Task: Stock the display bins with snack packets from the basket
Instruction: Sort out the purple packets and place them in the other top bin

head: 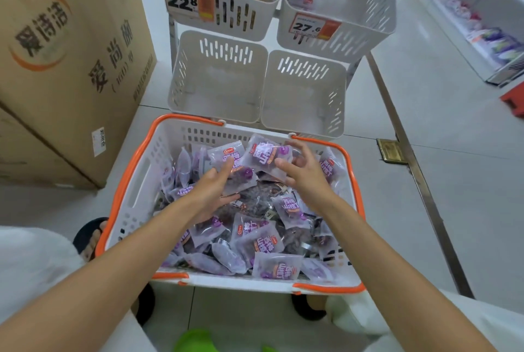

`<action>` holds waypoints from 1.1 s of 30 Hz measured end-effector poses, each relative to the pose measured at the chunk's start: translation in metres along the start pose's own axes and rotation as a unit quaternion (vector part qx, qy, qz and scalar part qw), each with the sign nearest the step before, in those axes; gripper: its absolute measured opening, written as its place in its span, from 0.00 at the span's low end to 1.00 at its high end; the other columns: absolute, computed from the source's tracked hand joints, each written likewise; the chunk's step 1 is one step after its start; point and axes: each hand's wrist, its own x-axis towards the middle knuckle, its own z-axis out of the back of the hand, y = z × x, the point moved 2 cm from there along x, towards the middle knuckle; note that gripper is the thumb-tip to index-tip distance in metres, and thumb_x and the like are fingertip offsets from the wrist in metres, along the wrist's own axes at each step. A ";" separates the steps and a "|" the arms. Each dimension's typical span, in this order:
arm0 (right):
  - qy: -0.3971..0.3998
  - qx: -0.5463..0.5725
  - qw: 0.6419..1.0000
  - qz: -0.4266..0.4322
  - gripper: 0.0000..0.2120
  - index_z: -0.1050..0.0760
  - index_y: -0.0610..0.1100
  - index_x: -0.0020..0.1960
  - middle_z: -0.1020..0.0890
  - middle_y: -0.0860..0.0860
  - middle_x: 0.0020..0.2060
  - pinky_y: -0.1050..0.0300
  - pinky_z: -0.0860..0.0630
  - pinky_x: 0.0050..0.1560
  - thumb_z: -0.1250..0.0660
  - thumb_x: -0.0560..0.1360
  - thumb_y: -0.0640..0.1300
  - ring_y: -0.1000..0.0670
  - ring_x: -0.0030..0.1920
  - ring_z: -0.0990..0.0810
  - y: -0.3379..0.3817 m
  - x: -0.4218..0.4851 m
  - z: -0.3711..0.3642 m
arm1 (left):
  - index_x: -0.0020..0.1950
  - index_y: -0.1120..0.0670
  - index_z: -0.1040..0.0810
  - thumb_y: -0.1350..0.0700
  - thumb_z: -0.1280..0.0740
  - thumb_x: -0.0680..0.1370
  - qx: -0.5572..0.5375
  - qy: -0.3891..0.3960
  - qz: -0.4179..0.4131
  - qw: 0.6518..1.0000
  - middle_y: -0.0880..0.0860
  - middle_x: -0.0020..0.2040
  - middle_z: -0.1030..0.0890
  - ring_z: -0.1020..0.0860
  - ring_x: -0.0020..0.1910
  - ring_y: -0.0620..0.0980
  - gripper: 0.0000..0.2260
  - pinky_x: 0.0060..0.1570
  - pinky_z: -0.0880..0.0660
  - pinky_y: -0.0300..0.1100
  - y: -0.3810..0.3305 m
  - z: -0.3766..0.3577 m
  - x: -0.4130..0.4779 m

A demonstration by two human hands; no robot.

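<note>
A white basket with an orange rim [133, 181] stands on the floor in front of me, heaped with purple snack packets [272, 241]. Both of my hands are over the far half of the heap. My left hand [211, 193] lies with straight fingers against a raised clump of packets [226, 157]. My right hand [304, 171] faces it, its thumb on the front of a lifted purple packet [265, 153] and its curled fingers behind that packet. Just beyond the basket are two empty white display bins, the left bin [181, 88] and the right bin [337, 102].
Above the empty bins hang two more: one with brown snack bags and a 22.8 price tag [181, 1], one tagged 27.6 [307, 28] holding a few packets. A large cardboard box [71, 68] stands at left. Store shelving [482, 25] runs along the right.
</note>
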 end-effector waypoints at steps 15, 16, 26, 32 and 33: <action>0.086 -0.226 0.965 0.098 0.39 0.32 0.56 0.71 0.20 0.54 0.54 0.63 0.24 0.49 0.19 0.63 0.54 0.55 0.51 0.20 0.059 0.045 -0.009 | 0.56 0.56 0.24 0.53 0.18 0.66 0.424 0.008 -0.248 0.871 0.52 0.46 0.20 0.24 0.43 0.48 0.24 0.43 0.26 0.42 -0.086 -0.020 0.017; 0.069 -0.238 0.963 0.109 0.30 0.24 0.51 0.62 0.18 0.53 0.48 0.64 0.26 0.45 0.19 0.63 0.52 0.56 0.46 0.20 0.071 0.051 -0.006 | 0.53 0.55 0.23 0.53 0.18 0.66 0.442 0.011 -0.252 0.861 0.52 0.44 0.19 0.23 0.42 0.49 0.21 0.42 0.26 0.43 -0.101 -0.025 0.021; -0.063 -0.168 0.947 0.267 0.18 0.21 0.46 0.51 0.16 0.53 0.41 0.66 0.23 0.41 0.20 0.65 0.36 0.61 0.39 0.18 0.212 0.131 0.072 | 0.79 0.54 0.43 0.44 0.21 0.66 0.546 -0.017 -0.397 0.738 0.56 0.77 0.35 0.36 0.74 0.55 0.49 0.73 0.37 0.52 -0.271 -0.099 0.086; -0.192 -0.263 0.911 0.255 0.15 0.22 0.56 0.43 0.18 0.62 0.37 0.67 0.24 0.37 0.20 0.61 0.52 0.60 0.41 0.18 0.269 0.196 0.161 | 0.81 0.47 0.51 0.32 0.35 0.74 0.703 -0.093 -0.388 0.589 0.52 0.82 0.53 0.55 0.80 0.54 0.44 0.78 0.55 0.57 -0.331 -0.127 0.142; -0.166 -0.313 0.908 0.224 0.15 0.22 0.54 0.43 0.18 0.59 0.39 0.62 0.22 0.39 0.20 0.61 0.50 0.57 0.43 0.17 0.268 0.213 0.168 | 0.81 0.45 0.52 0.30 0.38 0.74 0.727 -0.089 -0.371 0.571 0.51 0.82 0.56 0.58 0.80 0.54 0.42 0.77 0.58 0.58 -0.332 -0.128 0.151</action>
